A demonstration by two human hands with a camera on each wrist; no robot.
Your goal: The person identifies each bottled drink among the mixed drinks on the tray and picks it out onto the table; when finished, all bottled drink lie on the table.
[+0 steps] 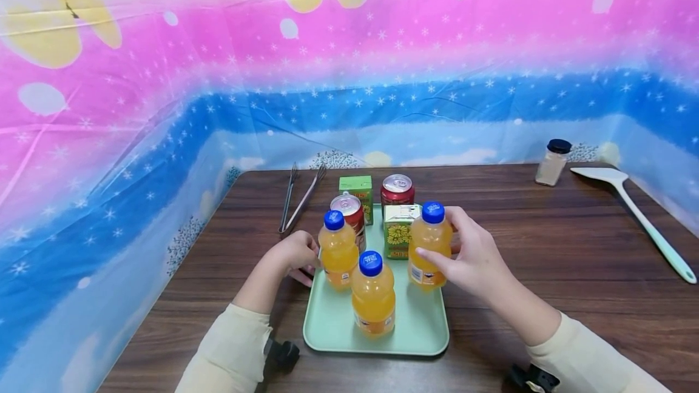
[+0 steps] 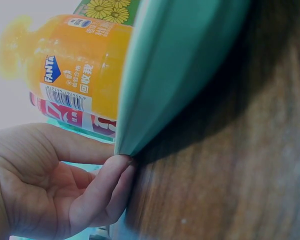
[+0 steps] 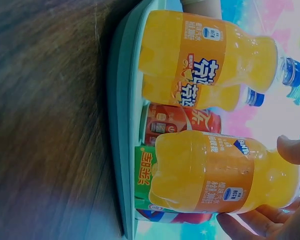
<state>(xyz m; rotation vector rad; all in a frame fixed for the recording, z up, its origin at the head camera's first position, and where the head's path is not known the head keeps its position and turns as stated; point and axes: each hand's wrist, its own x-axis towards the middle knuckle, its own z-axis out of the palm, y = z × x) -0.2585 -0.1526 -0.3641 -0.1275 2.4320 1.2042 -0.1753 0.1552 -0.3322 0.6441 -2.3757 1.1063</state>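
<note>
A pale green tray (image 1: 404, 338) carries three orange soda bottles with blue caps, two red cans and two green drink cartons. My right hand (image 1: 480, 253) grips one orange soda bottle (image 1: 431, 244) over the tray's right side, thumb and fingers on opposite sides. In the right wrist view that bottle (image 3: 210, 172) is tilted, its base close over the tray. At the left edge, my left hand (image 2: 65, 185) pinches the tray rim (image 2: 135, 120) between thumb and fingers. Beside that hand stands a second bottle (image 1: 338, 250); the third bottle (image 1: 373, 296) is nearer the front.
Behind the bottles stand one red can (image 1: 397, 190), another can (image 1: 349, 206), a carton (image 1: 356, 187) and a second carton (image 1: 397, 232). Tongs (image 1: 297, 205) lie back left. A black-lidded jar (image 1: 553, 162) and a spatula (image 1: 644, 217) are at the right of the wooden table (image 1: 519, 211).
</note>
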